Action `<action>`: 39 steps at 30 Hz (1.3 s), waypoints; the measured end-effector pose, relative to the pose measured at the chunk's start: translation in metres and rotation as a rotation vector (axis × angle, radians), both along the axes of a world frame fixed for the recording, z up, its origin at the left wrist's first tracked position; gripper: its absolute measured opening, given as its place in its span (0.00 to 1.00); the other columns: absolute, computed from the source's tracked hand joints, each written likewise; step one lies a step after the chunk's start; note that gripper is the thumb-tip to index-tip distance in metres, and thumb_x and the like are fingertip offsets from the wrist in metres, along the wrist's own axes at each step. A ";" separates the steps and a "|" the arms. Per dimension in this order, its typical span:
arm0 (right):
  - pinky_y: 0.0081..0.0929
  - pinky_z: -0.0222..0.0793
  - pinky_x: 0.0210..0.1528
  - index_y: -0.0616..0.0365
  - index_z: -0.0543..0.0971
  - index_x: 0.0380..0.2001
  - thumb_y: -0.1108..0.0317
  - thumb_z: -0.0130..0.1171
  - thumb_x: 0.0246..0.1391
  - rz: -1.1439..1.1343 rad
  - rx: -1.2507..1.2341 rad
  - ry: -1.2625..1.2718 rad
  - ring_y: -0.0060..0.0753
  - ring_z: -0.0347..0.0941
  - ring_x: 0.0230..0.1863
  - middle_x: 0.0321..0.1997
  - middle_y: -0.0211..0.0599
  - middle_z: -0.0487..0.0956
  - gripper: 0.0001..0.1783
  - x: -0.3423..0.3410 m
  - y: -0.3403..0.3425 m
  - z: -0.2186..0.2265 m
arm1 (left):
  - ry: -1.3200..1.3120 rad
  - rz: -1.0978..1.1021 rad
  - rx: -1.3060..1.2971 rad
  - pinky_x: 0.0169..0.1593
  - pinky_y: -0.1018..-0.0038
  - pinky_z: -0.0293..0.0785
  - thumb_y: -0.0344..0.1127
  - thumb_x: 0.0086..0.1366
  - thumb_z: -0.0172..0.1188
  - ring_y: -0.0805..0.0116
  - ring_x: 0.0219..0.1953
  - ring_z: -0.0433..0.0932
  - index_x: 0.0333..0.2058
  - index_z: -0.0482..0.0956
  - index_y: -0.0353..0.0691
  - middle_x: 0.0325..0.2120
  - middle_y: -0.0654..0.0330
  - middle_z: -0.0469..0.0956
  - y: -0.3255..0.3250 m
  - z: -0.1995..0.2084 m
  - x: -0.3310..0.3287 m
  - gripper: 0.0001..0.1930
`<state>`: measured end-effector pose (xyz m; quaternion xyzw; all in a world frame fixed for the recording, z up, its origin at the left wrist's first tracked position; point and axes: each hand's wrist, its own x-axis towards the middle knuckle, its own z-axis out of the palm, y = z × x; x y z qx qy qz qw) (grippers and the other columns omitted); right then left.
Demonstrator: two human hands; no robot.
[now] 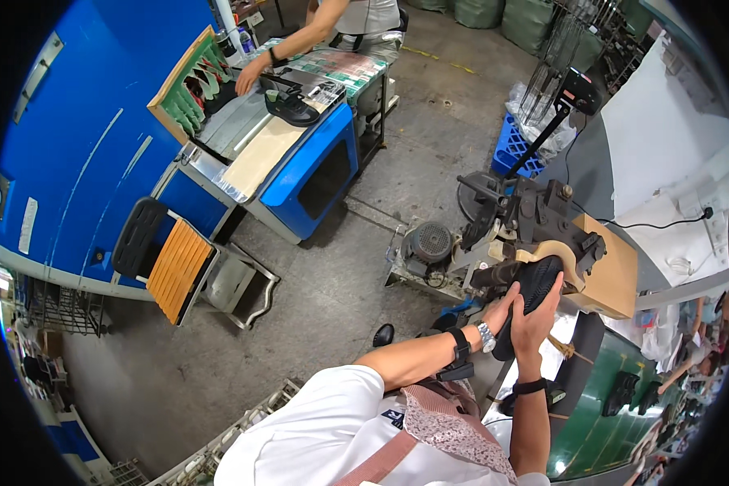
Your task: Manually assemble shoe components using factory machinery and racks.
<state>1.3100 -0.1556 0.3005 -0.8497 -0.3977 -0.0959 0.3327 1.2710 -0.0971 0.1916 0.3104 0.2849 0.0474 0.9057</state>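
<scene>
A black shoe is held up against a dark machine, its ridged sole facing up. My left hand, with a watch at the wrist, grips the shoe's left side. My right hand is wrapped round its right side, fingers pointing toward the machine. The shoe's far end meets a tan curved piece on the machine; the exact contact there is hidden. A dark cylinder juts out from the machine beside my left hand.
An electric motor sits left of the machine, a cardboard box to its right. A green table with black shoes lies at lower right. Farther left are a chair and a blue conveyor machine bearing a shoe, where another person reaches in.
</scene>
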 end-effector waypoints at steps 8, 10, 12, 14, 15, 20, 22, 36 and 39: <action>0.39 0.64 0.61 0.62 0.50 0.73 0.60 0.55 0.61 -0.153 0.321 0.492 0.51 0.70 0.61 0.62 0.49 0.71 0.43 -0.038 -0.044 -0.021 | -0.060 -0.035 0.049 0.35 0.78 0.77 0.65 0.66 0.56 0.72 0.30 0.82 0.42 0.82 0.32 0.32 0.57 0.85 0.023 0.012 -0.053 0.34; 0.38 0.65 0.64 0.53 0.57 0.72 0.45 0.42 0.68 -0.281 0.614 1.101 0.46 0.71 0.61 0.58 0.46 0.76 0.36 -0.010 -0.063 -0.051 | 0.040 -0.195 0.133 0.39 0.77 0.78 0.60 0.68 0.58 0.74 0.34 0.82 0.47 0.80 0.28 0.35 0.59 0.85 0.048 0.048 -0.075 0.32; 0.39 0.67 0.63 0.56 0.61 0.68 0.42 0.42 0.68 -0.109 0.765 1.433 0.45 0.73 0.58 0.56 0.45 0.77 0.36 0.018 -0.054 -0.072 | -0.003 -0.204 0.327 0.43 0.76 0.77 0.59 0.68 0.59 0.75 0.37 0.81 0.50 0.78 0.27 0.38 0.59 0.84 0.037 0.041 -0.092 0.33; 0.43 0.71 0.59 0.61 0.73 0.57 0.33 0.42 0.65 0.386 0.812 1.928 0.45 0.76 0.53 0.53 0.46 0.79 0.40 0.026 -0.016 -0.064 | -0.042 -0.295 0.599 0.51 0.75 0.74 0.55 0.66 0.62 0.76 0.46 0.75 0.56 0.73 0.25 0.46 0.58 0.80 0.036 0.031 -0.117 0.35; 0.42 0.72 0.57 0.63 0.73 0.55 0.33 0.45 0.63 0.116 0.800 1.917 0.48 0.76 0.53 0.54 0.50 0.78 0.40 0.009 0.005 -0.030 | -0.061 -0.392 0.628 0.51 0.75 0.74 0.54 0.65 0.64 0.75 0.46 0.76 0.57 0.72 0.25 0.47 0.57 0.80 0.040 0.013 -0.132 0.36; 0.42 0.74 0.53 0.64 0.72 0.54 0.35 0.53 0.58 0.284 0.846 1.915 0.46 0.76 0.49 0.47 0.49 0.78 0.40 0.020 -0.021 -0.048 | 0.173 -0.603 1.018 0.52 0.66 0.75 0.64 0.56 0.68 0.60 0.47 0.81 0.52 0.77 0.28 0.45 0.48 0.82 0.059 0.005 -0.202 0.41; 0.42 0.74 0.52 0.64 0.72 0.54 0.36 0.56 0.56 0.401 0.898 1.815 0.45 0.76 0.48 0.47 0.47 0.78 0.40 0.018 -0.061 -0.040 | 0.310 -0.716 1.060 0.53 0.60 0.75 0.69 0.50 0.68 0.47 0.49 0.81 0.54 0.75 0.30 0.46 0.40 0.81 0.060 0.022 -0.190 0.47; 0.38 0.66 0.59 0.63 0.65 0.61 0.61 0.64 0.56 -1.195 0.102 0.597 0.49 0.72 0.56 0.52 0.51 0.76 0.34 -0.031 -0.445 -0.197 | -0.014 -0.626 1.850 0.55 0.57 0.72 0.33 0.56 0.68 0.43 0.55 0.72 0.57 0.69 0.36 0.49 0.42 0.75 -0.161 -0.066 0.127 0.30; 0.44 0.64 0.60 0.62 0.65 0.63 0.63 0.63 0.55 -1.216 -0.126 0.558 0.56 0.70 0.57 0.52 0.53 0.76 0.34 -0.067 -0.480 -0.228 | -0.178 -0.451 2.076 0.61 0.53 0.65 0.29 0.51 0.66 0.41 0.59 0.65 0.55 0.72 0.36 0.55 0.43 0.68 -0.212 -0.056 0.132 0.29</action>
